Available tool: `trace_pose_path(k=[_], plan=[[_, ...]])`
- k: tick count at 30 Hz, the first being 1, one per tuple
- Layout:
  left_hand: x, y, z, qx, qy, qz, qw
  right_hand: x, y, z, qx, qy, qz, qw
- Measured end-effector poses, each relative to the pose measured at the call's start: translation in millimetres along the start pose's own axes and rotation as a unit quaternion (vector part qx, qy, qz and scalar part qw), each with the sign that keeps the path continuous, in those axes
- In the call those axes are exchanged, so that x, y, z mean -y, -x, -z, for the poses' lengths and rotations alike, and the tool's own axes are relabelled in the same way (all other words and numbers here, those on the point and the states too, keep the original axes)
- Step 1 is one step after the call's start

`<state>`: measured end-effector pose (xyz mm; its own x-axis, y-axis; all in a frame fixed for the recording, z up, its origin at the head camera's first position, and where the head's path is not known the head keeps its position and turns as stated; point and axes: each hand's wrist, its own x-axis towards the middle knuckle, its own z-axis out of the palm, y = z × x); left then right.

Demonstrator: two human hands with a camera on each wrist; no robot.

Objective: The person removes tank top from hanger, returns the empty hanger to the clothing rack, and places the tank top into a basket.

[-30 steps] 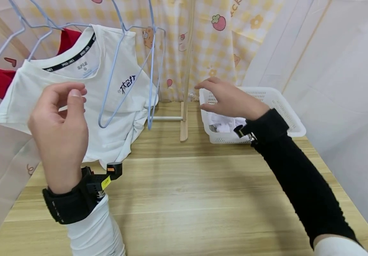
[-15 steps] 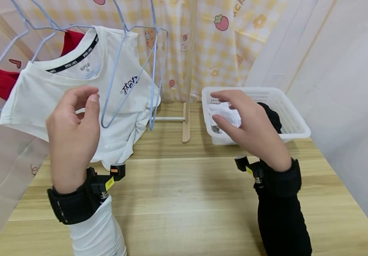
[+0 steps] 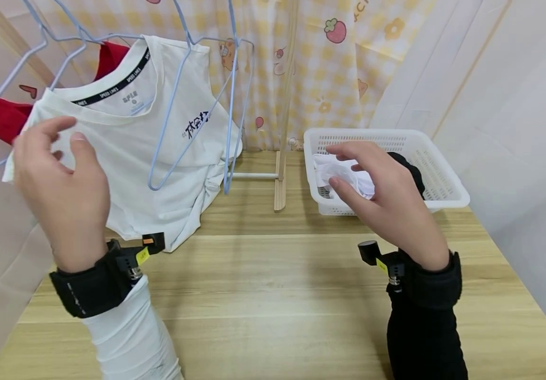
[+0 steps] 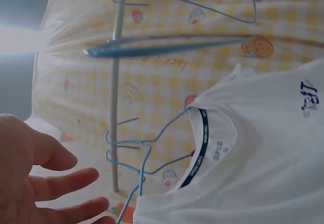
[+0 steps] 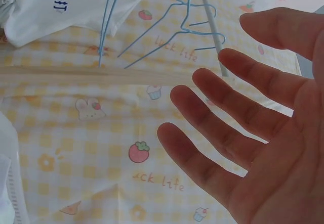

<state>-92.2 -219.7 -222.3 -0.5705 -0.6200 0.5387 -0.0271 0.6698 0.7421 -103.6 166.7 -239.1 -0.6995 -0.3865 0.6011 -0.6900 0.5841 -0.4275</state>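
Note:
In the head view a white T-shirt (image 3: 135, 153) with dark lettering hangs on a blue hanger (image 4: 147, 158) at the left. My left hand (image 3: 61, 184) is in front of its near shoulder, fingers relaxed and holding nothing; the left wrist view shows those fingers (image 4: 66, 183) spread beside the hanger. Over on the right, my right hand (image 3: 386, 195) hovers above the near side of a white basket (image 3: 443, 163), thumb and fingers apart with nothing between them. White cloth (image 3: 344, 171) and a black cloth item (image 3: 408, 169) lie in the basket, partly hidden by that hand.
Bare blue hangers (image 3: 230, 105) hang right of the T-shirt. Behind it a red garment (image 3: 2, 119) shows at the edges. The rack's wooden upright (image 3: 288, 95) and foot (image 3: 279, 190) stand mid-table. A checked curtain (image 3: 334, 79) covers the back; the wooden tabletop (image 3: 263, 295) lies in front.
My right hand has drawn back toward me from over the basket, baring the black cloth. The left hand moved slightly right, then left toward the T-shirt's near shoulder, its fingers opening wider.

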Motion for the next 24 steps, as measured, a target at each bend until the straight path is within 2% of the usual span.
trace_pose_path(k=[2, 5, 9, 12, 16, 24], plan=[[9.2, -8.1, -0.9, -0.029, -0.011, -0.021, 0.9993, 0, 0, 0, -0.001, 0.001, 0.0, 1.0], [22.3, -18.6, -0.8, -0.048, -0.026, -0.044, 0.9975, -1, 1, 1, 0.0, 0.001, -0.001, 1.0], [36.4, -28.9, -5.0, -0.053, -0.04, -0.053, 0.9964, -2, 1, 2, 0.004, 0.001, -0.002, 1.0], [43.9, -35.8, -11.1, -0.046, -0.045, -0.045, 0.9969, -3, 2, 1, 0.008, -0.002, -0.002, 1.0], [48.0, -42.1, -15.5, -0.038, -0.048, -0.034, 0.9975, -4, 3, -1, 0.008, -0.001, -0.004, 1.0], [46.0, -45.1, -16.9, -0.041, -0.044, -0.039, 0.9974, -5, 1, 2, 0.006, -0.002, -0.013, 1.0]])
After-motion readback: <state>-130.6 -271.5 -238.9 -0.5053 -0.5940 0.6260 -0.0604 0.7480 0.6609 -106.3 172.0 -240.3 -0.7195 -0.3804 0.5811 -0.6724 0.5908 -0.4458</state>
